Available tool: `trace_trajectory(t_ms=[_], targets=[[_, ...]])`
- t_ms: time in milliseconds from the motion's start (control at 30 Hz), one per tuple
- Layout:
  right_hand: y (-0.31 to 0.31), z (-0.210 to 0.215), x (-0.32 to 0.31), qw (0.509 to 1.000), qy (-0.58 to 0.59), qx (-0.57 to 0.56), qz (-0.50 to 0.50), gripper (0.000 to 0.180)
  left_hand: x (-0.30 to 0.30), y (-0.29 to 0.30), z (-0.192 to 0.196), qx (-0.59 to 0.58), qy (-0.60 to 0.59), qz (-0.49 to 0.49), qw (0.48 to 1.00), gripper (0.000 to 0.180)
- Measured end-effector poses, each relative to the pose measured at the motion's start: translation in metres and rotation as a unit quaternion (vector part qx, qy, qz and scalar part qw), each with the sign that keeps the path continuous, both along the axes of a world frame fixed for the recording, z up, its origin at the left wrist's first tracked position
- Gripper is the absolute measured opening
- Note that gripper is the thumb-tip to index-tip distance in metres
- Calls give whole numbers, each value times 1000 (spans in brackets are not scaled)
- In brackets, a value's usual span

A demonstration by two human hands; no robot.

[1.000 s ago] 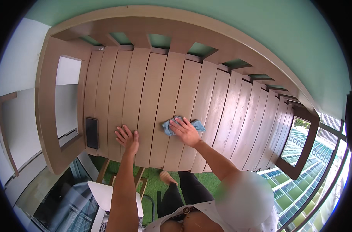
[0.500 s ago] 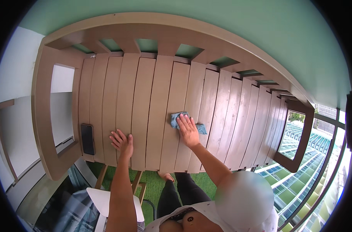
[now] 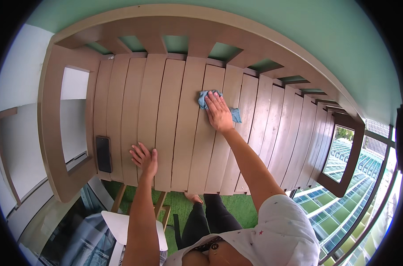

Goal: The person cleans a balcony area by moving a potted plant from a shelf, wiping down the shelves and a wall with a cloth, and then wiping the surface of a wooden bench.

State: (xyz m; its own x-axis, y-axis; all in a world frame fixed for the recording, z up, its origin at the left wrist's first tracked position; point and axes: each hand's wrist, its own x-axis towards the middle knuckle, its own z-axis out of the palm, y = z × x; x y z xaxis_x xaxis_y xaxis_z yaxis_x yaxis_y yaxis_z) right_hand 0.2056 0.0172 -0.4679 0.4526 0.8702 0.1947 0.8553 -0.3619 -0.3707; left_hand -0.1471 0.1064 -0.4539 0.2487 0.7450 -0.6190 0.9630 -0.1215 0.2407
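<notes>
A slatted brown wooden bench [image 3: 166, 115] spans the view before me. My right hand [image 3: 220, 116] lies over a crumpled blue cloth [image 3: 203, 100], pressing it onto the slats towards the backrest. Its fingers are stretched forward, and folds of the cloth stick out on both sides of the hand. Further left, nearer the front edge, my left hand [image 3: 146, 160] rests on the slats with its fingers spread and holds nothing. A dark phone [image 3: 104, 154] lies on the seat to the left of it, beside the armrest.
The backrest [image 3: 197, 15] rises along the far side, with armrests [image 3: 50, 133] at both ends. Below the front edge are green artificial turf [image 3: 248, 208] and a white-topped wooden piece [image 3: 115, 226] at left. Window bars [image 3: 381, 166] stand at the right.
My right hand and the blue cloth have moved away from me along the slats, towards the backrest. My left hand stays on the seat. The whole view has shifted slightly.
</notes>
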Motion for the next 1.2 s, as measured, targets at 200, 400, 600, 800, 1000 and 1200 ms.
trace_trajectory(t_ms=[200,400,600,800,1000,1200], targets=[[-10,2,129,964,-112,-3,-242,45,34,-3,-5,14,-45,-28,998,94],[-79,13,-42,998,50,-18,18,38,9,-3,-6,39,-3,-11,999,91],[-223,27,-192,951,105,-133,260,46,15,-3,-9,46,-24,-13,999,93],[-78,21,-22,988,-24,-80,130,43,10,-2,-6,44,-33,-7,998,96],[-34,5,-59,999,-12,-7,32,38,28,-1,-5,28,-44,-13,999,96],[-174,26,-245,964,111,-52,235,38,24,2,-2,43,-46,-9,998,96]])
